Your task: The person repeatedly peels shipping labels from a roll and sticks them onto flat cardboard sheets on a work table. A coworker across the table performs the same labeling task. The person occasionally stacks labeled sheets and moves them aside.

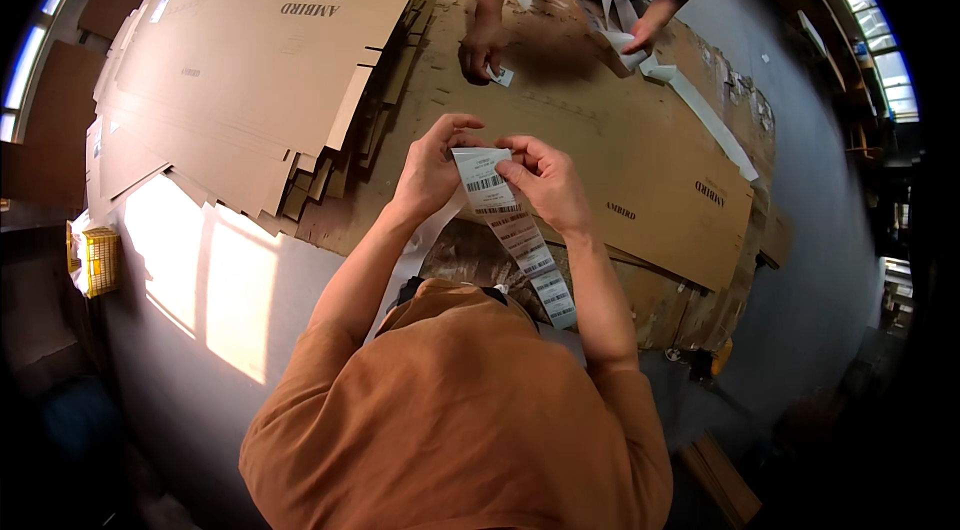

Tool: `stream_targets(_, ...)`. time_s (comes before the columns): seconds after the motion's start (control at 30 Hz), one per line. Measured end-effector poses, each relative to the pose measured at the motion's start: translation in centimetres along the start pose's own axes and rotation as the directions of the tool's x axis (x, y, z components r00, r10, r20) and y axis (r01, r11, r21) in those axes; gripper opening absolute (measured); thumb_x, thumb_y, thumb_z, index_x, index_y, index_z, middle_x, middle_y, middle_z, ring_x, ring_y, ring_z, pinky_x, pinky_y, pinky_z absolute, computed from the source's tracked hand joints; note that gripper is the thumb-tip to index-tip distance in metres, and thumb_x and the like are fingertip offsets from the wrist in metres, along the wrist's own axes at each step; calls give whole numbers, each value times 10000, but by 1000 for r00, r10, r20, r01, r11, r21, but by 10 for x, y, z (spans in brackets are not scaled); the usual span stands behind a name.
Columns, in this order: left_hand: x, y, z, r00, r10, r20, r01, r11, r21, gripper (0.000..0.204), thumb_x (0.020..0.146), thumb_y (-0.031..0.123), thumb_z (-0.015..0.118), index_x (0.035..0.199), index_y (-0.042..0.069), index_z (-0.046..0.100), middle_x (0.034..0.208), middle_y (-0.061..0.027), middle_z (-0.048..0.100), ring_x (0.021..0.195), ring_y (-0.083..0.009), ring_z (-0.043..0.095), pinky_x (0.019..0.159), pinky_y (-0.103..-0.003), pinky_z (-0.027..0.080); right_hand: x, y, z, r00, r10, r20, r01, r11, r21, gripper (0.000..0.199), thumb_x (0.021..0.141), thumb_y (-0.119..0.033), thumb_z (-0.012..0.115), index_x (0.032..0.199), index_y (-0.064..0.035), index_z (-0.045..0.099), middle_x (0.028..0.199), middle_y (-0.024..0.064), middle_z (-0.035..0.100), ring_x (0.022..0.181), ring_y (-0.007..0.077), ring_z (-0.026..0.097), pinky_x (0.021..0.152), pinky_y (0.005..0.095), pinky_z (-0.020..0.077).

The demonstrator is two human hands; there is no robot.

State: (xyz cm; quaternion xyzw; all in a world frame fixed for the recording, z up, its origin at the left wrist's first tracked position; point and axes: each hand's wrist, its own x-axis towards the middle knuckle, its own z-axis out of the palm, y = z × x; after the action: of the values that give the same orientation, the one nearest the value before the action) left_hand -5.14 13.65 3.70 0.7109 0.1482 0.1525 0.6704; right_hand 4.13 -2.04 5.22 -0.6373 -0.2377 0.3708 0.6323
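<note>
Between my two hands hangs a long strip of white barcode labels [515,230], its upper end held over the near edge of the work surface. My left hand [432,168] grips the strip's top left side, fingers curled behind it. With thumb and fingers, my right hand [545,182] pinches the top right side. The printed part trails down toward my lap, and a blank white length [428,240] of strip hangs below my left hand. Under my hands lies a flat brown cardboard sheet [640,180] with dark print.
A tall stack of flat cardboard sheets [250,60] covers the left. Across from me another person holds a small label [502,77] in one hand and a label strip [622,38] in the other. A yellow basket [98,260] stands on the floor at left.
</note>
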Motion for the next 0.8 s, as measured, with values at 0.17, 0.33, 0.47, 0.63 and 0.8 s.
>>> stream_targets(0.17, 23, -22, 2, 984, -160, 77, 157, 987, 40, 297, 764, -19, 643, 1043, 7, 546, 809, -30, 636, 763, -68, 577, 670, -217, 462, 16, 8, -4, 986, -99, -131, 48, 937, -345, 154, 824, -67, 651, 961, -2, 622, 866, 39, 618, 695, 109, 584, 629, 250, 486)
stream_targets(0.33, 44, -61, 2, 945, -305, 117, 289, 948, 130, 228, 753, 26, 660, 964, -6, 582, 758, -16, 615, 701, -56, 548, 624, -210, 444, 40, 38, -15, 941, -301, -157, 149, 782, -606, 108, 780, -80, 695, 853, -19, 645, 856, 55, 608, 751, 167, 603, 644, 288, 488)
stream_targets(0.47, 51, -119, 1, 929, -366, 59, 347, 914, 212, 194, 737, 86, 694, 886, -14, 620, 749, -76, 649, 708, -102, 596, 628, -248, 462, 63, 54, -29, 953, -218, -211, 72, 839, -540, 84, 804, -82, 666, 836, -8, 643, 737, 28, 608, 659, 125, 576, 595, 256, 465)
stream_targets(0.63, 46, -180, -12, 923, -384, 31, 334, 838, 431, 243, 736, 187, 716, 854, -9, 635, 729, -131, 652, 677, -166, 624, 630, -307, 470, 112, 88, -69, 904, 106, -414, -245, 922, -298, 149, 829, -133, 643, 859, 13, 639, 633, 7, 583, 575, 55, 487, 527, 228, 394)
stream_targets(0.8, 45, -184, -8, 915, -403, 0, 373, 846, 382, 261, 745, 241, 709, 848, 13, 636, 733, -133, 644, 649, -223, 616, 621, -324, 467, 141, 129, -77, 902, 218, -372, -310, 928, -206, 175, 831, -157, 642, 851, 17, 639, 652, -4, 574, 597, 67, 480, 546, 237, 393)
